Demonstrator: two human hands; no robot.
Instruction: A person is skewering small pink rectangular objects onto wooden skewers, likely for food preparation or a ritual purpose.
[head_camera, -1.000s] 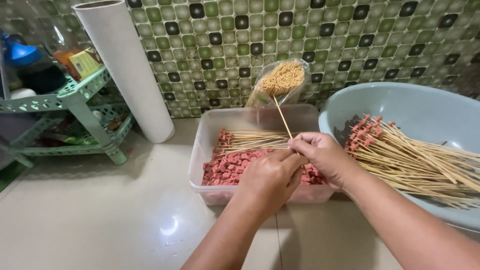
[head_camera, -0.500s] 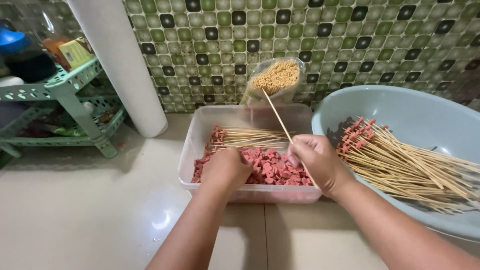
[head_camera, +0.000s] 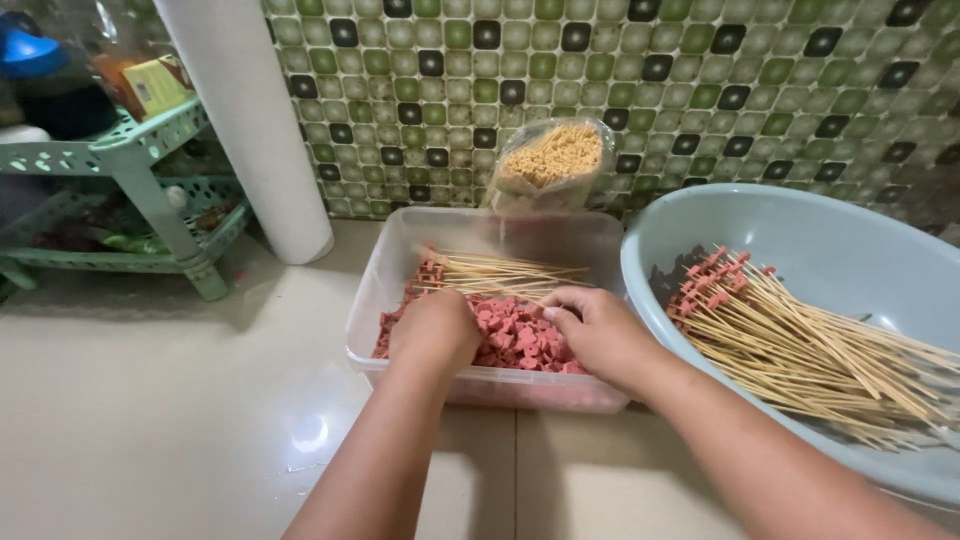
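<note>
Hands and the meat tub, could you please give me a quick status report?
Left hand and right hand both down in the clear tub, on the pink meat pieces. Grips hidden. Skewer bundle behind; nothing blocking.

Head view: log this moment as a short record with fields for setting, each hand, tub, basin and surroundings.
setting: tiled floor by a green mosaic wall
left hand: in the tub, on the meat pieces
right hand: in the tub, fingertips on the meat pieces
tub: clear plastic, also holds loaded skewers
basin: blue, with a pile of loaded skewers
surroundings: bag of sticks, white pipe, green rack
</note>
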